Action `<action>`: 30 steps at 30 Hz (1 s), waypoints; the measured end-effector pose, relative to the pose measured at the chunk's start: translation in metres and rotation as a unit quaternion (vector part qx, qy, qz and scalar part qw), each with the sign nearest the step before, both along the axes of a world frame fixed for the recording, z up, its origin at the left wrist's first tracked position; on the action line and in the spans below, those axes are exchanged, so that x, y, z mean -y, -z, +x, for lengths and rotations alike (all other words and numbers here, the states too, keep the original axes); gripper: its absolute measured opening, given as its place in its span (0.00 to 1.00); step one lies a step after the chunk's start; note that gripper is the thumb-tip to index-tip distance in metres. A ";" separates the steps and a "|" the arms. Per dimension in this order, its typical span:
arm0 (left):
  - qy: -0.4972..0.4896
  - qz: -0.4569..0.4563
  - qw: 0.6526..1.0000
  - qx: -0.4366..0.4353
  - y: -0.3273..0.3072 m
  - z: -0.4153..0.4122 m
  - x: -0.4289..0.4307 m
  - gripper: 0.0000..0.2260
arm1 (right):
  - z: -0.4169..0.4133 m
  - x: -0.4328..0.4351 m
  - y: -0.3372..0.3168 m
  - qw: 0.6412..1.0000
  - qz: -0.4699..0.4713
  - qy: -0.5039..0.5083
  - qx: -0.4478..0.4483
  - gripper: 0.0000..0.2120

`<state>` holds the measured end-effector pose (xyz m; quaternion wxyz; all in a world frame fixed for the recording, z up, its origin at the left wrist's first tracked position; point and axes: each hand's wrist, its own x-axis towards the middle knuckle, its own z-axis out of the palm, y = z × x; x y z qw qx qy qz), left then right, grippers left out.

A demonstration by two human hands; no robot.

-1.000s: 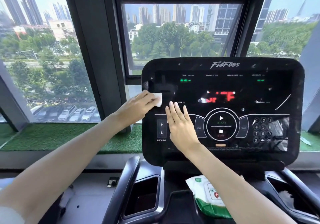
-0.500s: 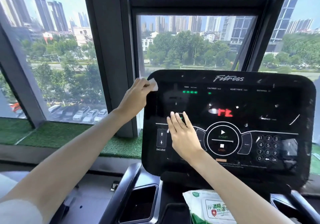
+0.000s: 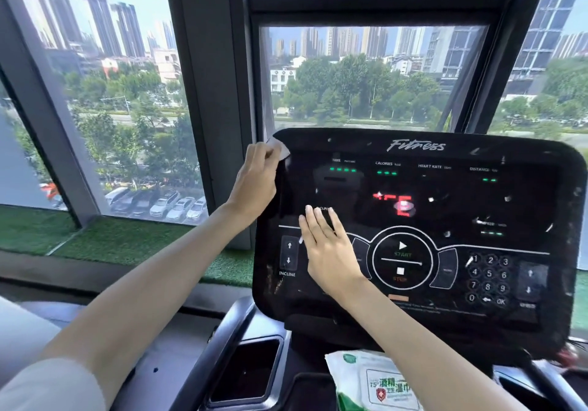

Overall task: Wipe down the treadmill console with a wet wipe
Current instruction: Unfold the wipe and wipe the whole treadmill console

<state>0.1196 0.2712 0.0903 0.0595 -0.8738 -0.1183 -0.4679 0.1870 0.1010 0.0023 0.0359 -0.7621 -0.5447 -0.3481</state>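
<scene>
The black treadmill console fills the right half of the view, with lit green and red readouts, a round START/STOP control and a number pad. My left hand presses a small white wet wipe against the console's top left corner; most of the wipe is hidden under my fingers. My right hand lies flat on the panel with fingers spread, between the INCLINE arrows and the START ring, holding nothing.
A white and green pack of wet wipes lies in the tray below the console. A dark cup holder sits at lower left. Behind the console are window frames and a strip of artificial grass.
My left hand has carried the wipe up the console's left edge to its top left corner. The right hand has stayed flat on the panel. The view has tilted up.
</scene>
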 end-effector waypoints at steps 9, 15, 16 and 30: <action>0.004 -0.051 0.998 0.030 -0.006 0.019 0.024 0.17 | 0.027 0.036 -0.040 0.991 0.067 -0.087 -0.077 0.36; -0.025 -0.187 0.973 0.132 -0.020 0.035 0.042 0.15 | 0.056 0.042 -0.056 0.992 0.090 0.020 -0.081 0.39; 0.003 -0.153 0.983 0.106 -0.018 0.038 0.042 0.17 | 0.059 0.043 -0.054 0.995 0.077 0.021 -0.067 0.39; -0.024 -0.338 0.894 0.292 -0.026 0.057 0.045 0.16 | 0.065 0.041 -0.047 0.998 0.049 0.033 -0.010 0.34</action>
